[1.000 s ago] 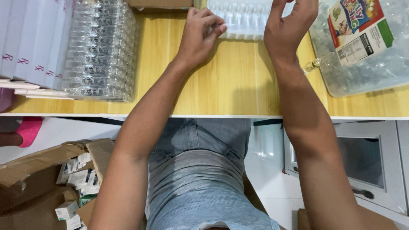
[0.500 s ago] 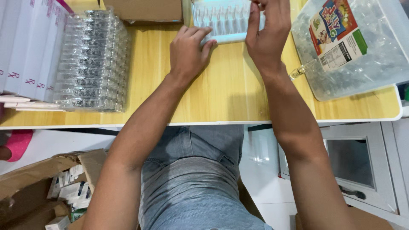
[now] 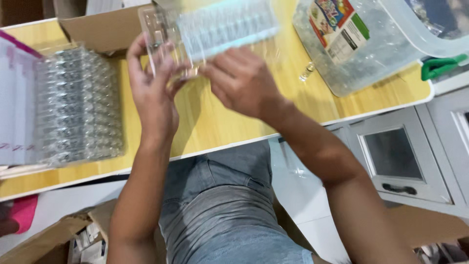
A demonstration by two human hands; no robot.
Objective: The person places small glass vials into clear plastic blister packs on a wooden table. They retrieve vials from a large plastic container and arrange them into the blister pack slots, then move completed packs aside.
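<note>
Your two hands hold one clear tray above the yellow table.

Going by that table (image 3: 229, 122): one clear plastic bag (image 3: 371, 54) with a colourful label lies on its right end, one stack of clear trays (image 3: 78, 112) on its left end, one cardboard box (image 3: 102, 27) at its far edge. Over its middle, your left hand (image 3: 154, 98) and right hand (image 3: 242, 80) each grip the clear tray (image 3: 215, 29), fingers closed on its near edge. White cabinets stand right of the table.

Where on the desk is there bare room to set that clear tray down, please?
Bare wood lies between the stack of clear trays and the plastic tub, beneath the left hand and right hand holding the clear tray. The left side and far right corner are crowded.
</note>
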